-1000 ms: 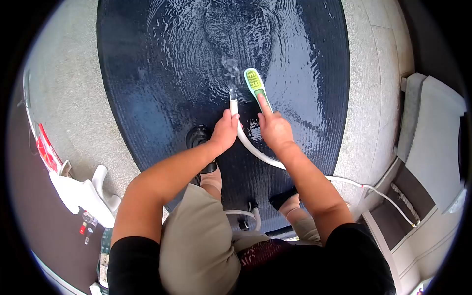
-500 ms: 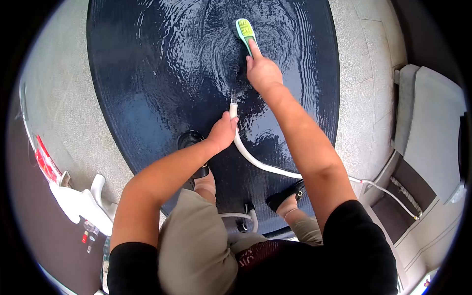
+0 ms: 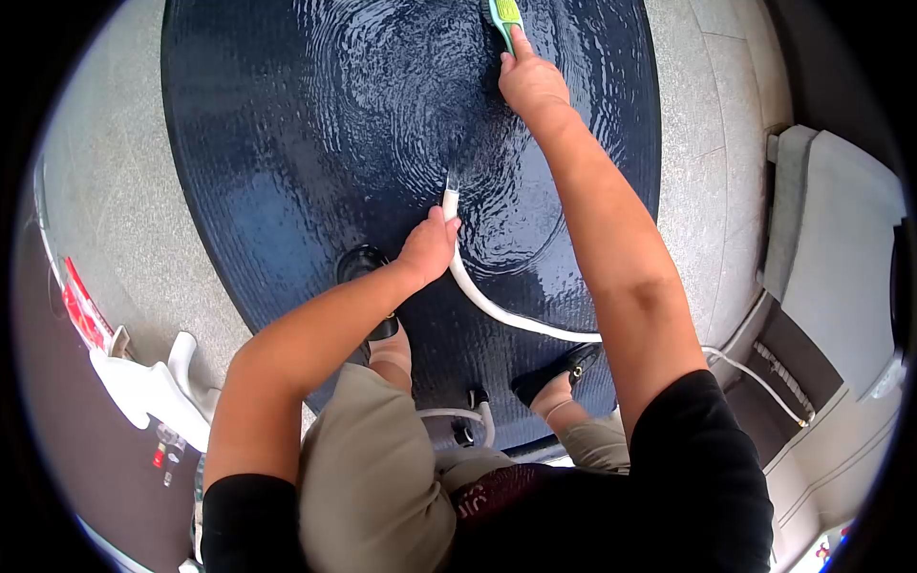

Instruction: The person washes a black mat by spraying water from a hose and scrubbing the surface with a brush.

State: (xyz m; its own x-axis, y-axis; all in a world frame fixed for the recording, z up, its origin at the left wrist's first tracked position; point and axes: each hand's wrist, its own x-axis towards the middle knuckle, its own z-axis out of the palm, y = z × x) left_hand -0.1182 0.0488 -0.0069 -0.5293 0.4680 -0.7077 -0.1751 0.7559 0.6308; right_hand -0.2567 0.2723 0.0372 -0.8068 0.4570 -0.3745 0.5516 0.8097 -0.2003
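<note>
Gripping one hose (image 3: 493, 310) left and one brush (image 3: 507, 12) right, two hands (image 3: 429, 250) curl closed.

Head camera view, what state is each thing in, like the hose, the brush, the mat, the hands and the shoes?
Hose: running, curved over the mat
Brush: held, partly out of the picture at the top
Mat: lying flat, wet, water rippling on it
Left hand: closed around the hose near its running end
Right hand: gripping the brush, index finger extended
Shoes: worn
</note>
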